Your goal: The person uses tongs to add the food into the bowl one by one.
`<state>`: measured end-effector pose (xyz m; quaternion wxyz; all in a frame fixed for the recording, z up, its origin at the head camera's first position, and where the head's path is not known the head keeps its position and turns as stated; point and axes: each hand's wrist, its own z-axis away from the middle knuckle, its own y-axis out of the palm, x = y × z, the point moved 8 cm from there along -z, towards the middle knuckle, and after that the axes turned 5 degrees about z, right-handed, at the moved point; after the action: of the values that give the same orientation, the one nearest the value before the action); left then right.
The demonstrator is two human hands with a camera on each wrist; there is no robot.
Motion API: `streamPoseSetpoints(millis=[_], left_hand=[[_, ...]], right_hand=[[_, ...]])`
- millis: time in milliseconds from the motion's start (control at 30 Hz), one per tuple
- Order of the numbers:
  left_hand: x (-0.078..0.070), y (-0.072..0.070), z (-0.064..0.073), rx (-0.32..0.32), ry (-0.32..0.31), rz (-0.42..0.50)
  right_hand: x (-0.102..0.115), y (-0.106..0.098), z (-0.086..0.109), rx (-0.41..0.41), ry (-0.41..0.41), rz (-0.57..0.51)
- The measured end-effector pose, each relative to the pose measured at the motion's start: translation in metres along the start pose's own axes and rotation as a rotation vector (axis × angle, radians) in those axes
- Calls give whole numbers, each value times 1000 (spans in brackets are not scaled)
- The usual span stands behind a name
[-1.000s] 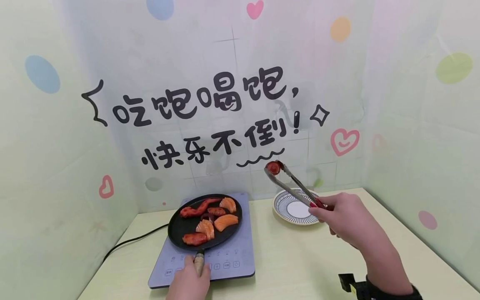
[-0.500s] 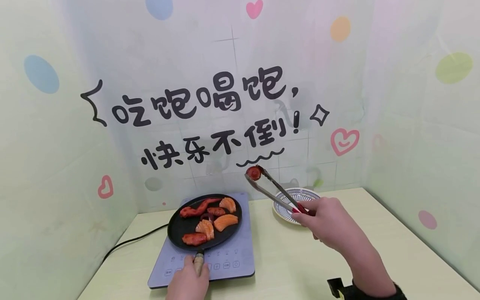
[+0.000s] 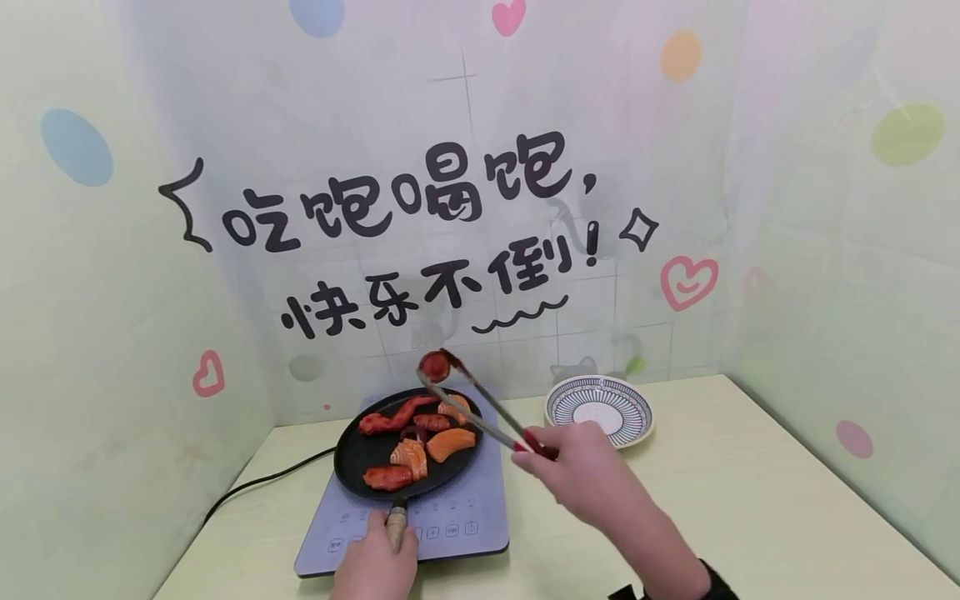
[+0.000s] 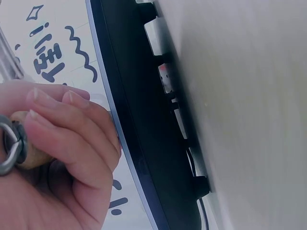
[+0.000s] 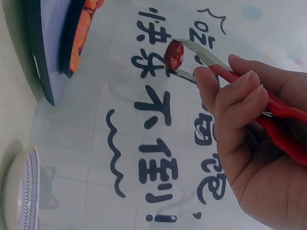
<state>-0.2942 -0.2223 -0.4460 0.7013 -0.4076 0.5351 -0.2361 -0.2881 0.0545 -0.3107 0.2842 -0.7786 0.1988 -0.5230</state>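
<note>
In the head view my left hand point(image 3: 377, 557) grips the wooden handle point(image 3: 397, 527) of a round black frying pan point(image 3: 357, 457). The left wrist view shows its fingers curled round that handle, which ends in a metal ring point(image 4: 18, 143). My right hand point(image 3: 588, 471) holds metal tongs point(image 3: 491, 402) with red grips point(image 5: 283, 111). Pinched at their tips is a round, dark red piece of food point(image 3: 435, 367), held above the pan's far edge. Orange salmon slices point(image 3: 450, 445) and reddish meat pieces point(image 3: 388, 477) lie in the pan.
Beneath the pan is a flat lilac induction cooktop point(image 3: 487, 508), its black cord point(image 3: 273, 477) running left. A white plate with a blue striped rim point(image 3: 637, 408) stands at the back right of the pale table point(image 3: 735, 467). Printed curtains point(image 3: 637, 108) enclose the back and sides.
My right hand has moved left and slightly down, carrying the tongs and red piece from near the plate to over the pan's far edge. The left hand stays on the handle.
</note>
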Motion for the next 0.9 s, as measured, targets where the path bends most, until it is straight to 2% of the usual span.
streamPoseSetpoints(millis=[167,367,533,633,767,900], left_hand=[[-2,1,0,22,5,9],[0,1,0,17,20,16],[6,6,0,18,5,4],[7,6,0,9,0,-4],[4,2,-1,-10,15,-11],[0,0,-2,-6,26,-26]], right_hand=[[5,29,-2,16,-56,-47],[10,63,-4,52,-155,-31],[-1,93,-7,137,-97,-39],[-3,106,-17,160,-78,3],[5,115,-36,168,-79,89],[11,120,-51,201,-36,139]])
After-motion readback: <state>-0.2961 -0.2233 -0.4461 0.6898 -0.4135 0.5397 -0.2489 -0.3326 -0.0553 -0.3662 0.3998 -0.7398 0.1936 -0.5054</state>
